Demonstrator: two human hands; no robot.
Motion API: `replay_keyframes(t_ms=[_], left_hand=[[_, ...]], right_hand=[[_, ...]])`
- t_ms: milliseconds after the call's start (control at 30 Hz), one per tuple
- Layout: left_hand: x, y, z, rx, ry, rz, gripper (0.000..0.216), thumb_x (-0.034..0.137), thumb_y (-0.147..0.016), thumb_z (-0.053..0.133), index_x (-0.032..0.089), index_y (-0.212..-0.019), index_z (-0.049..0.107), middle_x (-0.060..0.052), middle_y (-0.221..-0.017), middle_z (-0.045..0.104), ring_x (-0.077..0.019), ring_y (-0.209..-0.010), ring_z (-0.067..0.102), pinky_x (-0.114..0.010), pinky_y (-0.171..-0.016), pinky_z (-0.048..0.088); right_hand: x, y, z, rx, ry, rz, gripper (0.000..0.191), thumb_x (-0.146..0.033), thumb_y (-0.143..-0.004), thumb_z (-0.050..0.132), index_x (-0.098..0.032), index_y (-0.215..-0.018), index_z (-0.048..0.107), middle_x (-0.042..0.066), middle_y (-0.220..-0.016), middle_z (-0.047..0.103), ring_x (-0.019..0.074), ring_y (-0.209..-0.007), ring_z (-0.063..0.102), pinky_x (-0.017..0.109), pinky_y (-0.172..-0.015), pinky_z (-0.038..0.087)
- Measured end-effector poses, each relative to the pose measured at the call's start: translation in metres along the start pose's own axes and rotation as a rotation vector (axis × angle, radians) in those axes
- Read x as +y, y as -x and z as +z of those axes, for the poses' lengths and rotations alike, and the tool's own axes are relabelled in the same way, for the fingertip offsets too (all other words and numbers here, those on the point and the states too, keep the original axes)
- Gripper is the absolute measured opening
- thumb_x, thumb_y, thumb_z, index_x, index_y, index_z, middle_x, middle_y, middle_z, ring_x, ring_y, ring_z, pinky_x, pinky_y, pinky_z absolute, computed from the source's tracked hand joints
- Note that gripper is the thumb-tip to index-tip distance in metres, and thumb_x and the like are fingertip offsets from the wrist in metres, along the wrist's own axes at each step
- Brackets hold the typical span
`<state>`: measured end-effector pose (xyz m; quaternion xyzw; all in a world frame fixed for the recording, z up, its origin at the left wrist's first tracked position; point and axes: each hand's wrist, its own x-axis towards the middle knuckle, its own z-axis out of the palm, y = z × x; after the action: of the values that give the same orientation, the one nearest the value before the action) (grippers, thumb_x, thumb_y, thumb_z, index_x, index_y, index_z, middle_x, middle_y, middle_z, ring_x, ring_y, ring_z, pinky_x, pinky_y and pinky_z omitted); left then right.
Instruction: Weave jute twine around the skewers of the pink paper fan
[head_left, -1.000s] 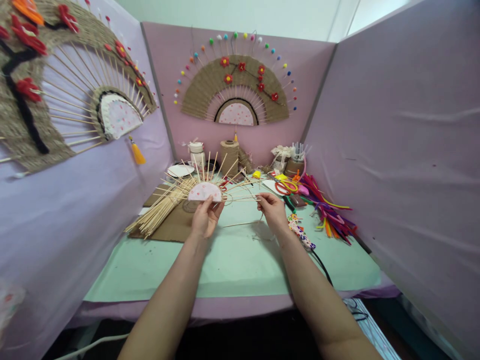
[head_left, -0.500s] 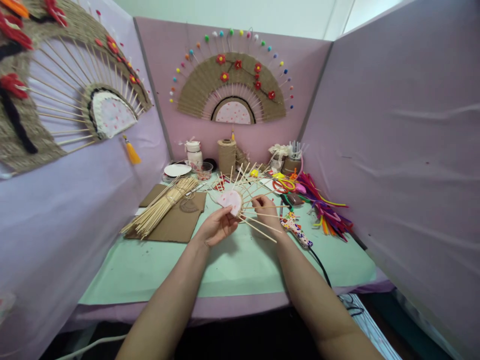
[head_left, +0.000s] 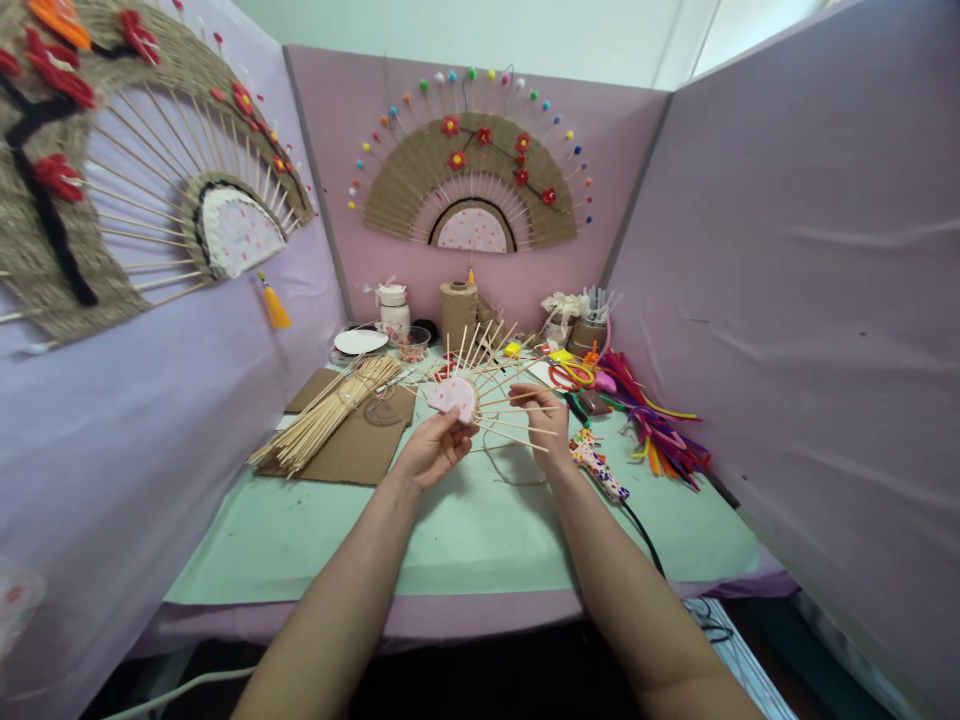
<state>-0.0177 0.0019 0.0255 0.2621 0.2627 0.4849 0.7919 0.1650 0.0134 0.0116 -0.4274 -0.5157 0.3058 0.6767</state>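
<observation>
My left hand (head_left: 437,447) is closed on a small unfinished fan, gripping the lower edge of its pink dotted half-round base (head_left: 453,397). Thin wooden sticks (head_left: 501,380) spread from the base upward and to the right. Beside the sticks on the right is my right hand (head_left: 545,418), its fingertips pinched together among the stick ends. What they pinch is too small to make out. A thin strand of twine (head_left: 517,484) hangs in a loop below the sticks, between the two hands. At my right wrist lies a patterned glue gun (head_left: 600,470) with a black cord.
A bundle of sticks (head_left: 330,415) lies on cardboard (head_left: 360,455) at left. Behind stand a twine spool (head_left: 458,315), a white bottle (head_left: 393,308) and a white plate (head_left: 361,342). Yellow-handled scissors (head_left: 574,374) and colourful pipe cleaners (head_left: 660,420) lie at right. Finished fans (head_left: 472,180) hang on the partitions.
My right hand has shifted slightly right and its fingers have straightened. The small fan has tilted a little, and a twine loop now shows below it. The view has shifted slightly.
</observation>
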Motion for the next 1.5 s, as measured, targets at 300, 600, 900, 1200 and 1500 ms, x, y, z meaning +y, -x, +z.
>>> replay_keyframes(t_ms=[300, 600, 900, 1200, 1500], left_hand=[[-0.012, -0.006, -0.001, 0.011, -0.173, 0.115, 0.027, 0.031, -0.068, 0.072, 0.016, -0.088, 0.062, -0.002, -0.079, 0.066, -0.0097, -0.070, 0.061, -0.018, -0.055, 0.043], [-0.016, 0.000, -0.003, 0.188, -1.298, 0.552, 0.047, 0.053, -0.083, 0.042, 0.015, -0.068, 0.065, -0.009, -0.070, 0.065, -0.0192, -0.071, 0.059, -0.032, -0.070, 0.042], [-0.014, 0.003, 0.014, 0.023, -1.583, 1.136, 0.040, 0.015, -0.082, 0.051, 0.033, -0.117, 0.056, -0.006, -0.132, 0.051, -0.0244, -0.128, 0.038, -0.050, -0.109, 0.007], [0.021, 0.005, 0.040, 0.147, -1.098, 1.159, 0.027, 0.027, -0.084, 0.051, 0.025, -0.109, 0.060, -0.007, -0.117, 0.061, -0.0196, -0.117, 0.050, -0.038, -0.107, 0.025], [0.030, -0.002, 0.046, 0.375, -0.480, 1.119, 0.037, 0.027, -0.082, 0.055, 0.025, -0.114, 0.036, -0.005, -0.111, 0.057, -0.0129, -0.107, 0.055, -0.024, -0.092, 0.040]], right_hand=[[-0.012, 0.027, 0.026, -0.543, -0.300, 0.064, 0.088, -0.027, -0.060, 0.077, -0.033, -0.136, 0.033, 0.003, -0.140, 0.040, 0.0216, -0.125, 0.043, 0.039, -0.102, 0.037], [-0.003, 0.027, 0.037, -0.087, -0.197, 0.089, 0.047, -0.034, -0.078, 0.058, -0.021, -0.123, 0.053, 0.004, -0.119, 0.061, 0.0203, -0.110, 0.055, 0.037, -0.100, 0.039], [-0.015, 0.029, 0.039, -0.196, -0.274, 0.170, 0.040, -0.037, -0.080, 0.056, -0.019, -0.115, 0.058, 0.006, -0.115, 0.063, 0.0201, -0.107, 0.057, 0.036, -0.095, 0.043], [-0.029, 0.027, 0.026, -0.332, -0.264, 0.095, 0.067, -0.033, -0.068, 0.072, -0.027, -0.127, 0.041, 0.004, -0.099, 0.065, 0.0157, -0.085, 0.061, 0.036, -0.083, 0.048], [-0.014, 0.010, 0.011, -0.450, -0.363, 0.382, 0.066, -0.071, -0.076, 0.037, -0.013, -0.073, 0.068, 0.009, -0.065, 0.065, 0.0151, -0.059, 0.058, 0.031, -0.062, 0.047]])
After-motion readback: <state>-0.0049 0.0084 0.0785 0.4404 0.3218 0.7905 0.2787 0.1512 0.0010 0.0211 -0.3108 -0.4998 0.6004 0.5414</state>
